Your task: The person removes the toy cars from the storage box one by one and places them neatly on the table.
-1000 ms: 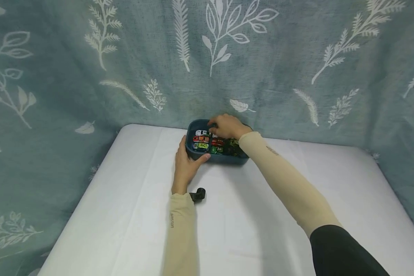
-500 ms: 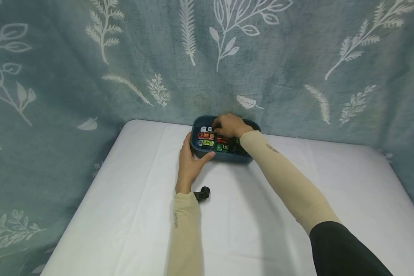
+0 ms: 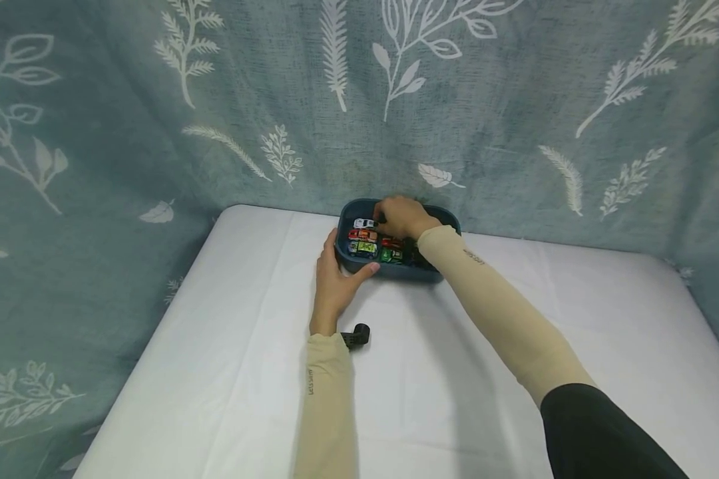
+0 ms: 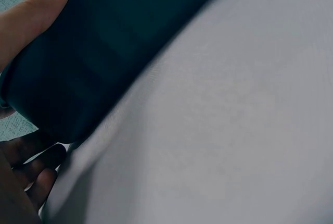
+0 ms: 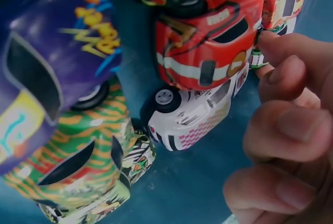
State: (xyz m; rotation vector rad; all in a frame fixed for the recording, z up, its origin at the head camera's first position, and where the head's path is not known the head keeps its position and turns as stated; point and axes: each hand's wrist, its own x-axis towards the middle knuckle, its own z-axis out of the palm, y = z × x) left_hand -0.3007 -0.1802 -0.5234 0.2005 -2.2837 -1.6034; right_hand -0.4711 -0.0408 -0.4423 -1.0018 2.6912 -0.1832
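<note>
A dark blue box (image 3: 416, 271) with toy cars in rows stands at the table's far edge. My left hand (image 3: 333, 286) grips its left end, thumb (image 4: 39, 13) on the front wall's rim. My right hand (image 3: 400, 216) reaches inside, fingers curled. In the right wrist view its thumb and forefinger pinch a small green-and-white toy car (image 5: 256, 60), mostly hidden. White (image 3: 364, 223), orange (image 3: 362, 235) and yellow-green (image 3: 364, 247) cars line the left side. Nearer the right hand sit a red car (image 5: 208, 47), a white one (image 5: 195, 112) and a purple one (image 5: 57, 52).
A white cloth covers the table (image 3: 263, 372). Right behind the box hangs a grey-green curtain (image 3: 485, 133) with leaf prints. A black wrist camera (image 3: 356, 334) juts from my left wrist. The right forearm (image 3: 497, 293) hides the box's right part.
The head view has shifted, so box and hands appear farther right. The right fingers stay in the box beside the white car; the dark piece seen at their tips earlier is now hidden.
</note>
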